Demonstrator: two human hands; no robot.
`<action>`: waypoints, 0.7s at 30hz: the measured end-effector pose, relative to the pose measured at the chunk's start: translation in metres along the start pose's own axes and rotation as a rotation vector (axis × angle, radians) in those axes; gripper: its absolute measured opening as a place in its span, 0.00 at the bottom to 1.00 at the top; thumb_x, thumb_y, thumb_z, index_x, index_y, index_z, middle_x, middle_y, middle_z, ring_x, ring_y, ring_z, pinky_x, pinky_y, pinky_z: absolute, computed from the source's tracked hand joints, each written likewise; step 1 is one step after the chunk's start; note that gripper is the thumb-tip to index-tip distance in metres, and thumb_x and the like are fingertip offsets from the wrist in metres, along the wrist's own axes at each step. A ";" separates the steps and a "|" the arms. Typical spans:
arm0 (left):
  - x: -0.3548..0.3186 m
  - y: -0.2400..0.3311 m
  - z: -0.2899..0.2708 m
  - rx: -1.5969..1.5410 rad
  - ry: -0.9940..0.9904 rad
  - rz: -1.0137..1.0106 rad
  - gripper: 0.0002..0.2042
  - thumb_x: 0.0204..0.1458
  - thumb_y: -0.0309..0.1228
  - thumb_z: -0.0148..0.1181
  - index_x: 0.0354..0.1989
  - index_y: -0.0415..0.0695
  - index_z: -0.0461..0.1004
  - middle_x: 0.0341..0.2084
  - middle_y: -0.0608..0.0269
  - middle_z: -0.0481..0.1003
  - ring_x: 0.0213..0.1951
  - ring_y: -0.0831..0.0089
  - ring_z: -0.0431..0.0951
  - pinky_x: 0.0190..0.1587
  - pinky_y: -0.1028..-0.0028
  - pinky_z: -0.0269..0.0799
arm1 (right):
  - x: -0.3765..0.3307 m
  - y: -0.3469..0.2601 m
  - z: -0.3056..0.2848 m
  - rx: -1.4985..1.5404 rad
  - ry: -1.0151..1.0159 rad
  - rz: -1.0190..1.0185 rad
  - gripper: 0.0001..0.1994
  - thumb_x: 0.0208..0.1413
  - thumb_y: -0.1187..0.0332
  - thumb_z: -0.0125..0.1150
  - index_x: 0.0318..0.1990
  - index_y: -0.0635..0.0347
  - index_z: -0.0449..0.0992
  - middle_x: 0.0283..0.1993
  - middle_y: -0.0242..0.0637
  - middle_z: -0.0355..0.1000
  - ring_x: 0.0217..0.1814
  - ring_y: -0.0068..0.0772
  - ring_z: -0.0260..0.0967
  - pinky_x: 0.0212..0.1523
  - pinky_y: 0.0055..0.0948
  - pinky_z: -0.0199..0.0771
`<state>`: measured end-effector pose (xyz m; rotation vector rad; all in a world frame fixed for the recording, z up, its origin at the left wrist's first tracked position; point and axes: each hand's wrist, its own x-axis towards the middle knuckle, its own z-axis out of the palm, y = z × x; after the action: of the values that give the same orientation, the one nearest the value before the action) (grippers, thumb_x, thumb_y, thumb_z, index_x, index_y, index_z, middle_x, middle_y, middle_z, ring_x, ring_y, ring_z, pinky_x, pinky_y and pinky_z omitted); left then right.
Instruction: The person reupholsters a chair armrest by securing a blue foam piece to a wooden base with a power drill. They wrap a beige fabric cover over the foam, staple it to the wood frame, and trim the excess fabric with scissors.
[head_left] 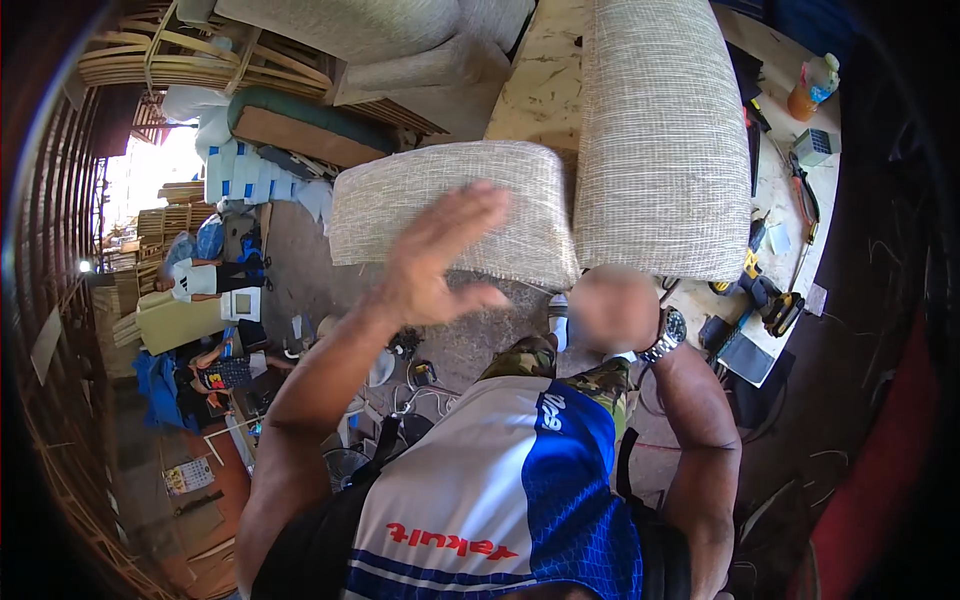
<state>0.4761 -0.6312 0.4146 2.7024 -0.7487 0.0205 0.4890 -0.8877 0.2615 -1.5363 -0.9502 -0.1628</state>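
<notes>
My left hand (445, 260) is raised over a shorter cushion-like piece (535, 205) covered in beige-grey woven fabric. Its fingers are stretched out and the thumb stands apart, with nothing in it; motion blurs it a little. A longer padded piece (665, 140) in the same fabric lies to the right, close beside the shorter one. At the near end of this longer piece is my right hand (613, 308), with a metal watch (667, 335) on the wrist. That hand is smeared, so its fingers and any grip do not show.
A worn wooden tabletop (540, 95) lies under the padded pieces. On the right, a pale surface (790, 160) carries a bottle of orange liquid (813, 88), red-handled pliers (805, 200) and a yellow-black power tool (780, 308). Wooden frames (200, 62) and two people (195, 280) are at left.
</notes>
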 end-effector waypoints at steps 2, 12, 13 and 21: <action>0.002 -0.025 -0.023 0.008 0.068 0.001 0.34 0.60 0.56 0.58 0.66 0.42 0.68 0.67 0.52 0.66 0.72 0.52 0.60 0.73 0.55 0.52 | -0.006 0.002 -0.005 -0.032 0.007 0.073 0.13 0.58 0.72 0.62 0.22 0.59 0.68 0.21 0.42 0.67 0.23 0.48 0.67 0.25 0.41 0.66; -0.050 -0.177 -0.056 -0.031 -0.046 -0.388 0.24 0.63 0.39 0.53 0.63 0.36 0.68 0.64 0.43 0.68 0.67 0.47 0.65 0.69 0.60 0.59 | -0.011 -0.017 0.032 -0.140 0.232 0.434 0.20 0.65 0.60 0.58 0.21 0.60 0.69 0.17 0.42 0.63 0.21 0.49 0.65 0.25 0.43 0.63; -0.050 -0.179 -0.060 -0.062 -0.070 -0.365 0.25 0.63 0.39 0.53 0.63 0.36 0.68 0.64 0.43 0.68 0.67 0.47 0.65 0.69 0.59 0.59 | -0.014 -0.018 0.038 -0.132 0.316 0.466 0.21 0.66 0.59 0.57 0.21 0.61 0.69 0.17 0.41 0.64 0.20 0.47 0.65 0.25 0.42 0.62; 0.007 -0.153 -0.075 0.159 -0.238 0.556 0.36 0.62 0.58 0.51 0.66 0.39 0.67 0.68 0.47 0.64 0.72 0.50 0.58 0.72 0.54 0.52 | -0.024 -0.028 0.071 -0.162 0.722 0.720 0.26 0.67 0.50 0.55 0.23 0.63 0.73 0.18 0.34 0.67 0.21 0.28 0.64 0.25 0.33 0.61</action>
<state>0.5648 -0.4871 0.4382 2.5722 -1.6093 -0.1157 0.4261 -0.8389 0.2514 -1.6934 0.2022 -0.2532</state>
